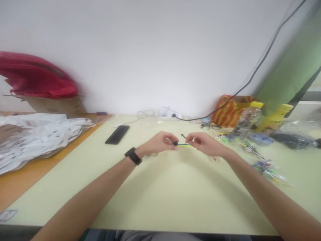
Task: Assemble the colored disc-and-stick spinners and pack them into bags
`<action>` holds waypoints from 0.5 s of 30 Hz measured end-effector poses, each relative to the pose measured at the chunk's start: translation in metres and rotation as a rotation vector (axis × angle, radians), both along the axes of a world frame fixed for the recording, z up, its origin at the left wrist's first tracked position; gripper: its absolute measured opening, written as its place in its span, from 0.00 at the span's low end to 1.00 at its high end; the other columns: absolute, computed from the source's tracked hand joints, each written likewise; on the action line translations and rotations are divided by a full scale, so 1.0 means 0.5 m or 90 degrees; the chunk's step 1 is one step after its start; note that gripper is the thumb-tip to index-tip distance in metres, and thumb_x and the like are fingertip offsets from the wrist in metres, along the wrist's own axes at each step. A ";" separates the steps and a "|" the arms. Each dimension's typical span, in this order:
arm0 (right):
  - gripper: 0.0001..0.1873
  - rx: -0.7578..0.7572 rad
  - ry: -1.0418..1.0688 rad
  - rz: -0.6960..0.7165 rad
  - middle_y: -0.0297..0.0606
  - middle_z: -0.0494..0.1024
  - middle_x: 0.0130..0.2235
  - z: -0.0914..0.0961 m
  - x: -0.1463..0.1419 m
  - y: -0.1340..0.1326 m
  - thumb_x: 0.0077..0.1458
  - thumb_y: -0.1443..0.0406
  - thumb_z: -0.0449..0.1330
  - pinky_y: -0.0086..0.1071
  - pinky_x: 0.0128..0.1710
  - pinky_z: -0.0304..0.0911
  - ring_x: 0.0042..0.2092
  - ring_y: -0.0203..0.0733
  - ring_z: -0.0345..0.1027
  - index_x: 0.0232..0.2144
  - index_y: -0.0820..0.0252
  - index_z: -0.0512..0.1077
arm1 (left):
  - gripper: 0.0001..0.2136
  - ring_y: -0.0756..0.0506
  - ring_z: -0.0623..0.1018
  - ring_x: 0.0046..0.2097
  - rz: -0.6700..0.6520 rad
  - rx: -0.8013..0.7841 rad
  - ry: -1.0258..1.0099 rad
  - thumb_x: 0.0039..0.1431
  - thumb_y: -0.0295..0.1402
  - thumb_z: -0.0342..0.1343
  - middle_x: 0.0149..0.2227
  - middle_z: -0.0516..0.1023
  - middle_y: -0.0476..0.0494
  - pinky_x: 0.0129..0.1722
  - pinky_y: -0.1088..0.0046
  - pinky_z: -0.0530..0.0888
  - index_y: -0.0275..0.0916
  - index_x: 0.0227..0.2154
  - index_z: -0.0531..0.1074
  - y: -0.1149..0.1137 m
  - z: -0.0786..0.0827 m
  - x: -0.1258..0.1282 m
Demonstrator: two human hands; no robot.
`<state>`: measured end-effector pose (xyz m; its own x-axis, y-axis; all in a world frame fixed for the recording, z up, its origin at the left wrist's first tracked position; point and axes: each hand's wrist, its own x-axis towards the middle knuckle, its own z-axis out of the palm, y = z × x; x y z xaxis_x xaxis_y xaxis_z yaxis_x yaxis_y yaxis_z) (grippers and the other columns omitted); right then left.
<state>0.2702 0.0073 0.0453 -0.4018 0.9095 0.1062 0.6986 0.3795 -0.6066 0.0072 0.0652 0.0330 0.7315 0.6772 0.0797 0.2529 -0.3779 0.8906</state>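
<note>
Above the middle of the table, my left hand (160, 142) pinches a small black round piece (175, 143) between thumb and fingertips. A black watch is on that wrist. Close by on the right, my right hand (207, 144) is closed on thin coloured sticks (184, 144), blue and yellow-green, which reach across to the black piece. A black arrow-shaped tip (183, 136) sticks out up and left of the right fingers. Below that hand, a red arrow-shaped tip (214, 158) shows. My fingers hide the joints between these parts.
A black phone (117, 134) lies at left. Bagged small coloured parts (268, 170), glasses (210, 127), a clear bottle (247, 118) and a yellow bottle (276, 118) are at right. Another person's hand (10, 130) rests on white strips (47, 137) at far left. A cable (263, 60) hangs along the wall.
</note>
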 end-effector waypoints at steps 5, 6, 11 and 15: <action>0.27 -0.037 0.073 -0.011 0.39 0.77 0.34 -0.025 0.002 -0.064 0.69 0.47 0.47 0.32 0.33 0.63 0.31 0.41 0.67 0.39 0.58 0.77 | 0.26 0.43 0.82 0.41 -0.032 -0.112 -0.044 0.68 0.58 0.49 0.44 0.81 0.37 0.41 0.67 0.79 0.41 0.46 0.80 -0.097 -0.043 -0.012; 0.31 -0.046 0.092 -0.015 0.39 0.77 0.32 -0.030 -0.001 -0.072 0.70 0.46 0.43 0.32 0.33 0.63 0.30 0.41 0.67 0.39 0.58 0.78 | 0.29 0.42 0.82 0.41 -0.044 -0.121 -0.063 0.67 0.61 0.47 0.43 0.81 0.36 0.42 0.66 0.78 0.40 0.46 0.80 -0.108 -0.049 -0.018; 0.33 -0.042 0.098 0.020 0.38 0.75 0.31 -0.059 -0.011 -0.083 0.68 0.40 0.46 0.33 0.38 0.64 0.32 0.41 0.67 0.37 0.58 0.78 | 0.38 0.39 0.82 0.44 -0.073 -0.178 -0.134 0.61 0.68 0.44 0.44 0.81 0.30 0.50 0.61 0.78 0.37 0.49 0.79 -0.118 -0.084 -0.035; 0.32 -0.054 0.078 0.115 0.36 0.75 0.31 -0.067 -0.002 -0.082 0.46 0.37 0.69 0.33 0.36 0.62 0.32 0.41 0.65 0.36 0.57 0.78 | 0.27 0.39 0.83 0.45 0.030 -0.211 -0.130 0.67 0.57 0.50 0.44 0.82 0.33 0.50 0.61 0.79 0.39 0.49 0.80 -0.116 -0.099 -0.022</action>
